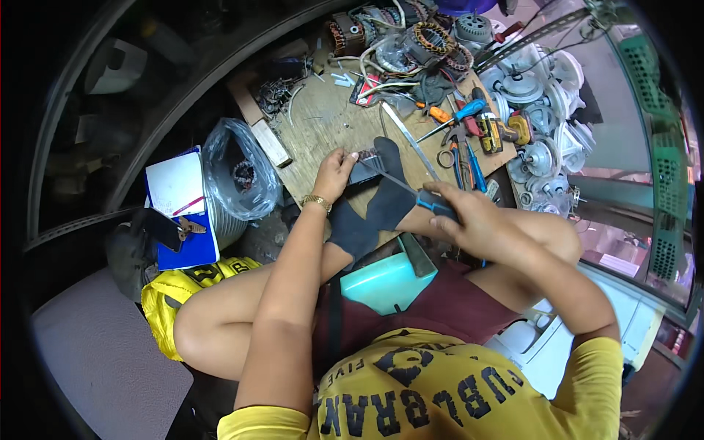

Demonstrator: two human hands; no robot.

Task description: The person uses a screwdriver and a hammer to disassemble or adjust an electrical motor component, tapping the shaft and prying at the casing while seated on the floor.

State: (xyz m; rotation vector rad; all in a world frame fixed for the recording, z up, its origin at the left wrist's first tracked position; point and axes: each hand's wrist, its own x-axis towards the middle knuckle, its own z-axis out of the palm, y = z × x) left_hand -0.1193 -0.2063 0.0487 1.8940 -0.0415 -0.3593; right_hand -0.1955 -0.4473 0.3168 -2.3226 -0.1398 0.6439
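My left hand [334, 176] is closed on a grey metal motor stator [361, 171], its thumb and fingers at the upper left edge. The stator sits low by my dark-socked feet [389, 194], partly hidden by the hand. Wrapped in my right hand [469, 220] is the blue and black handle of a screwdriver [435, 204]. Its thin shaft points up and left, with the tip at the stator; whether it touches cannot be made out. A long flat metal blade [411, 141] lies on the wooden board [323, 132] beyond my feet.
Copper-wound stators [433, 38] crowd the board's far end. At right lie a yellow drill [490, 132], pliers [459, 163] and a blue screwdriver [469, 110], beside piled white motor parts [543, 147]. A bag-lined bucket [238, 176] and blue notebook [189, 242] stand left. A turquoise container [389, 282] is between my legs.
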